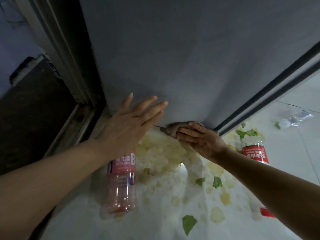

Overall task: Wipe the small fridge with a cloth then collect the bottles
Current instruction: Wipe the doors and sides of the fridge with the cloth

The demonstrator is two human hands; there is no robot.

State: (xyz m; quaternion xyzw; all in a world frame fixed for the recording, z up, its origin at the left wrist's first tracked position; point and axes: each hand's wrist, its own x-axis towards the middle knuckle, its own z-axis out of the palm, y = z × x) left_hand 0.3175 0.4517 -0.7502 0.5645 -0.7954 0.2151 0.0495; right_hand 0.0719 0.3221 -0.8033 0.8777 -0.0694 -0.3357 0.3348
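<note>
The tall grey, matt-sided small fridge (190, 58) fills the upper middle of the view, its flat side wall running down to the floor, with a dark rubber door seam (270, 84) slanting along its right edge. The left hand (131, 122) lies flat against the lower part of that wall, fingers spread and straight, its grip apart and holding nothing. The right hand (200, 141) presses a crumpled grey-brown cloth (178, 128) against the very bottom edge of the fridge where it meets the floor, fingers extended over the cloth, which is pinned under them rather than enclosed. The pale tiled floor (294, 153) is smeared with a yellowish spill (164, 153) and scattered green leaf scraps (188, 222). A clear plastic bottle with a pink label (122, 184) lies on its side below the left wrist. A second clear bottle with a red label (254, 149) lies just right of the right wrist, partly hidden by the forearm. A crushed clear bottle (297, 117) lies well apart at far right.
</note>
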